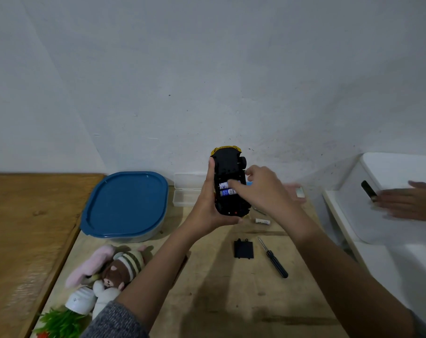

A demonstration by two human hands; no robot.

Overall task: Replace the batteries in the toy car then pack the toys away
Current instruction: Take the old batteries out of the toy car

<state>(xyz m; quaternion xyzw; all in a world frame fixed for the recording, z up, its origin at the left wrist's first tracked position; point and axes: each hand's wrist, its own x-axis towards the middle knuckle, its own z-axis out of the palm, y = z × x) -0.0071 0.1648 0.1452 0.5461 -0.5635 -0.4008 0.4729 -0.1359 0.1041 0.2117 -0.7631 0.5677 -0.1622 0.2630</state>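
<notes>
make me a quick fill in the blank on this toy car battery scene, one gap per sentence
1. The left hand holds the toy car with its ______ facing the camera.
2. The container on the table has a lid coloured ______.
3. The black battery cover lies on the table just left of the ______.
4. The right hand reaches to the two ______ seated in the car's open compartment.

Missing words: underside; blue; screwdriver; batteries

— Where are you looking from?
— Your one head camera looks forward and down, close over your hands, facing the wall [207, 69] beyond the wooden table [219, 301].
— Any second view?
— None shown.
</notes>
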